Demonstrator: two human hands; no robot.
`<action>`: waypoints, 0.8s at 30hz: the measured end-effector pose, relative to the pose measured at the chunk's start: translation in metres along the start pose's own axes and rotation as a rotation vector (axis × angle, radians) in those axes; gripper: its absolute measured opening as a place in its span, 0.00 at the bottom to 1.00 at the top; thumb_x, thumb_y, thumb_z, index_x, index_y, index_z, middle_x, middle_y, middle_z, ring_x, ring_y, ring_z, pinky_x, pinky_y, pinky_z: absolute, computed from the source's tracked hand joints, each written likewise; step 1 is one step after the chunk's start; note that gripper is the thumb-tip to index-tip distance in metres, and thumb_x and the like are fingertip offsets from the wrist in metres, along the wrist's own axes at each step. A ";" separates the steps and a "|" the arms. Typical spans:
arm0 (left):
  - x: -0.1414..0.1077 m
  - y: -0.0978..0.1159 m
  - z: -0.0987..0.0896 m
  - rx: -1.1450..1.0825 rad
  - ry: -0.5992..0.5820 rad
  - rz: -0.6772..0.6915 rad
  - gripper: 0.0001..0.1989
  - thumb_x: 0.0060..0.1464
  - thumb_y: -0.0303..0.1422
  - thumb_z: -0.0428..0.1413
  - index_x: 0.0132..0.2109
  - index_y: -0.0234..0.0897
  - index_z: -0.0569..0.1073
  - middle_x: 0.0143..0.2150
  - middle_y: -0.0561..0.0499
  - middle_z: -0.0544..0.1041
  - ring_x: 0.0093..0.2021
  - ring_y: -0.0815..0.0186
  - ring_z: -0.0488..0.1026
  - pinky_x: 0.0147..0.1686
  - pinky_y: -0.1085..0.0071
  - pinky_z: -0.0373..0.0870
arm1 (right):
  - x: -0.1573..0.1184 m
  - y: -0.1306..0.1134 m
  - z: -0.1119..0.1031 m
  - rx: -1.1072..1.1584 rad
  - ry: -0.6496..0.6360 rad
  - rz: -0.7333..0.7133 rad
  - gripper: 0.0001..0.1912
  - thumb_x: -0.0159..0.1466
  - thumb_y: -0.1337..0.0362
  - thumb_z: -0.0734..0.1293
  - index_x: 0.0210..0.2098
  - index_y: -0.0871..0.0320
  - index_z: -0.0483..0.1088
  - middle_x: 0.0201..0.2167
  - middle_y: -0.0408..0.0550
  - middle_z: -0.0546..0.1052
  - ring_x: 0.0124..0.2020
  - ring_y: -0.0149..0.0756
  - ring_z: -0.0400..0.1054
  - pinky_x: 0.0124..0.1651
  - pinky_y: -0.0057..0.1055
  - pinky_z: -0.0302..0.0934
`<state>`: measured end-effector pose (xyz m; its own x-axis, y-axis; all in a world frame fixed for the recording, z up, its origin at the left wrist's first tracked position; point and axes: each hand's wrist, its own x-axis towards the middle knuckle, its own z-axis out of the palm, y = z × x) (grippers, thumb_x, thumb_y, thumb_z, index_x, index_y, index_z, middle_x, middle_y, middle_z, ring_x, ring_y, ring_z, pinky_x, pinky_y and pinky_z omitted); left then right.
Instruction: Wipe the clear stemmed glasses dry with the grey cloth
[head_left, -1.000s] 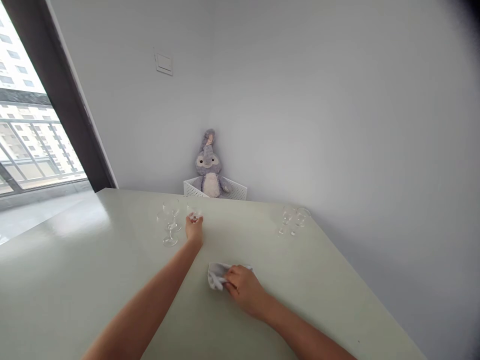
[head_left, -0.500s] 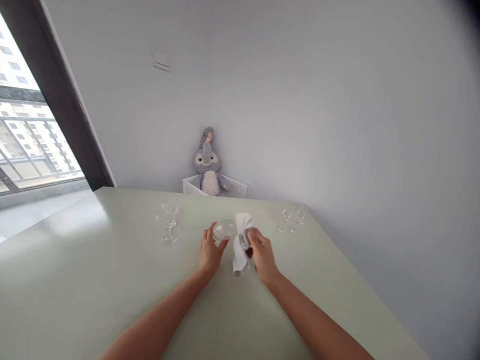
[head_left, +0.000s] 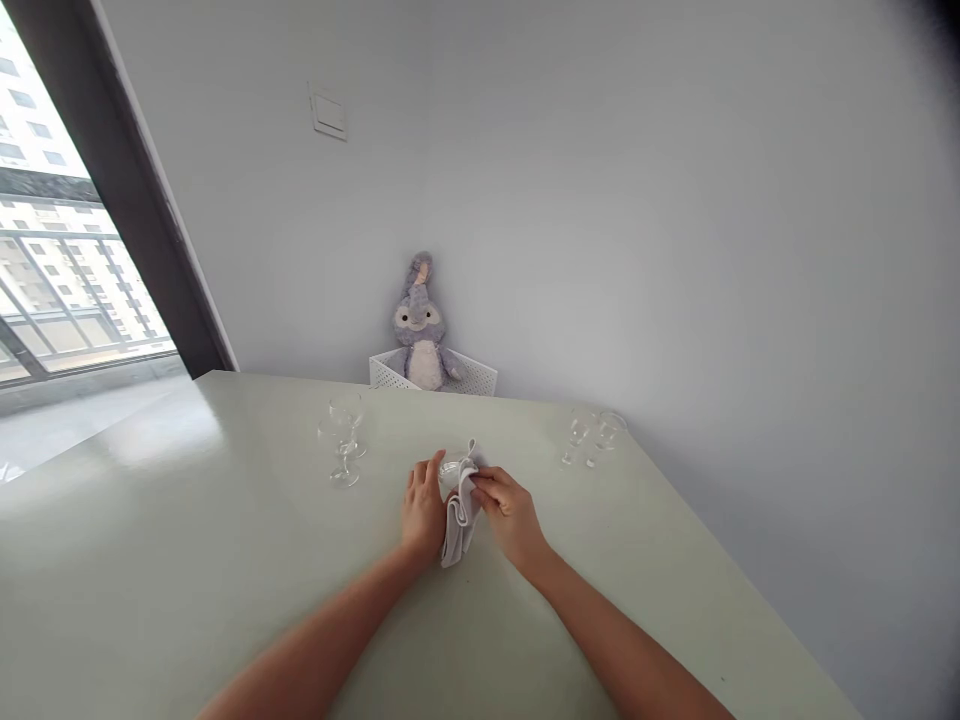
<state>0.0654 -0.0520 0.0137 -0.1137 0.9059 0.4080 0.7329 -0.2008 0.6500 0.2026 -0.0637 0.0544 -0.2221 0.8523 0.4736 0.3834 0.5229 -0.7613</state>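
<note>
Near the middle of the table, my left hand (head_left: 425,507) is closed around a clear drinking glass (head_left: 450,468), of which only the upper part shows. A folded whitish cloth (head_left: 460,520) is pinched between the thumb and fingers of my right hand (head_left: 511,512). The cloth lies against the glass's right side and rim, its lower end hanging down beside my left thumb. It covers part of the glass, so how deep the cloth reaches into it is hidden.
Two stemmed glasses (head_left: 345,445) stand on the table (head_left: 225,560) to the left. More small glasses (head_left: 577,435) are near the right edge. Beyond the far edge, a grey plush rabbit (head_left: 420,325) sits in a white basket (head_left: 480,380) by the wall.
My right hand has brought the cloth left against the glass, and the cloth now hangs folded over its side. My left hand has shifted slightly right with the glass.
</note>
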 end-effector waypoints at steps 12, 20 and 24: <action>0.004 -0.012 -0.001 0.112 -0.013 0.048 0.26 0.48 0.28 0.48 0.56 0.40 0.55 0.45 0.46 0.65 0.46 0.61 0.61 0.44 0.64 0.60 | -0.009 -0.010 0.012 0.212 -0.178 0.152 0.19 0.58 0.59 0.61 0.49 0.55 0.61 0.43 0.48 0.70 0.37 0.35 0.66 0.37 0.29 0.61; 0.004 -0.007 -0.009 0.305 0.002 0.400 0.23 0.51 0.29 0.50 0.55 0.37 0.59 0.40 0.46 0.71 0.41 0.59 0.64 0.41 0.63 0.58 | -0.004 0.017 0.006 0.470 -0.365 0.468 0.14 0.56 0.53 0.62 0.33 0.59 0.68 0.18 0.43 0.71 0.19 0.33 0.67 0.20 0.27 0.60; 0.010 -0.009 -0.016 0.351 0.052 0.612 0.20 0.52 0.35 0.50 0.53 0.39 0.62 0.39 0.45 0.72 0.42 0.60 0.64 0.46 0.61 0.54 | 0.002 0.021 -0.003 0.755 -0.307 0.592 0.18 0.54 0.51 0.63 0.32 0.62 0.66 0.21 0.46 0.73 0.18 0.31 0.67 0.18 0.25 0.58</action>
<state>0.0472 -0.0467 0.0222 0.3623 0.6477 0.6702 0.8475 -0.5282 0.0524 0.2126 -0.0514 0.0402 -0.4419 0.8882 -0.1254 -0.1379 -0.2054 -0.9689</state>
